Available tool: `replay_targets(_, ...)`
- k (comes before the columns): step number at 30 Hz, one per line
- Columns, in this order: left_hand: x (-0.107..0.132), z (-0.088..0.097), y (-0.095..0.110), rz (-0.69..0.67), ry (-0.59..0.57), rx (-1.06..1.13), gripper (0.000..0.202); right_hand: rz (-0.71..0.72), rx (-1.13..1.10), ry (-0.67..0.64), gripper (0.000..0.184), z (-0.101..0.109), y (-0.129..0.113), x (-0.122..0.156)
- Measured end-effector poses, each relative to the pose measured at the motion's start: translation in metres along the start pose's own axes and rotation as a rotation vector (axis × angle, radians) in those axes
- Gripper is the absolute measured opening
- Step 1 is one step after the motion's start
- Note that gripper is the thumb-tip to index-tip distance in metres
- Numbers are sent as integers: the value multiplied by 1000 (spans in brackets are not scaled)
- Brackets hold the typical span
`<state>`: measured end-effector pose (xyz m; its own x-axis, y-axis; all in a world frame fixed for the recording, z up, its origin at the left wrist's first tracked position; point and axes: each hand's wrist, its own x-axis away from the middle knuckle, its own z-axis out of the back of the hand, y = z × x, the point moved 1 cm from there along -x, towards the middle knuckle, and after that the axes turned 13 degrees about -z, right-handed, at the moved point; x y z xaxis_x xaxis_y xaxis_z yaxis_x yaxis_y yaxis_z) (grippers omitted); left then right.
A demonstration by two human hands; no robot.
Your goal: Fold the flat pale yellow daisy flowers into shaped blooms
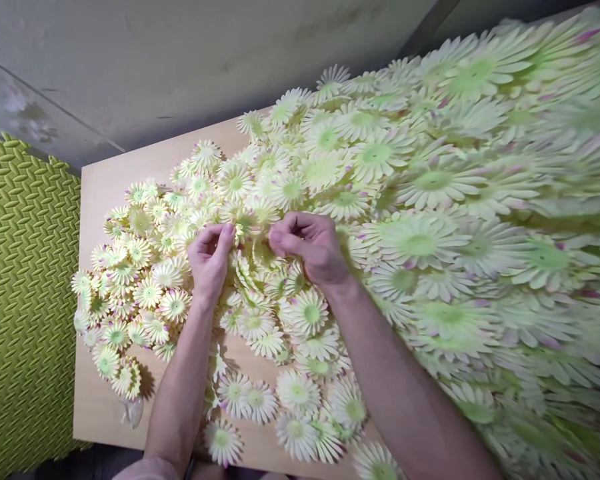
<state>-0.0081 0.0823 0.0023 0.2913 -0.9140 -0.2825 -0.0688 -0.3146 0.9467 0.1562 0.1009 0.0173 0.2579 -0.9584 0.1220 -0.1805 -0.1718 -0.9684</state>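
Many artificial daisy flower heads (311,313), pale cream with green centres and pink petal tips, lie loose around my hands. My left hand (211,260) is closed in a pinch, thumb against forefinger, with a small flower head (241,230) at its fingertips. Just to its right, my right hand (314,248) is also closed, its fingers curled and thumb pressed in. Its fingertips are slightly blurred, and whatever lies between them I cannot make out. The two hands are a short gap apart, above the layer of flowers.
A deep heap of larger flower heads (433,180) covers the right side of the wooden table (115,157). Smaller ones (147,292) cluster at left. A clear plastic scrap (131,411) lies near the front edge. A green textured mat (25,300) stands left; a grey wall (180,60) is behind.
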Motion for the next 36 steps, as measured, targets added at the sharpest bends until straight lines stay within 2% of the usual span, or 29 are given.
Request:
replay_targets(4, 0, -4, 11, -65, -89, -80, 21, 27, 104, -25, 13, -2, 2, 1)
replay_targets(6, 0, -5, 13, -78, -125, -93, 21, 30, 103, -23, 10, -2, 3, 0)
replay_targets(11, 0, -4, 11, -86, -179, -78, 18, 28, 102, -6, 9, -1, 5, -1)
replay_targets(29, 0, -4, 9, -79, -183, -83, 18, 25, 130, -16, 4, 0, 4, -2)
replay_targets(36, 0, -3, 10, -25, -174, -89, 21, 41, 155, -9, 6, -1, 1, 0)
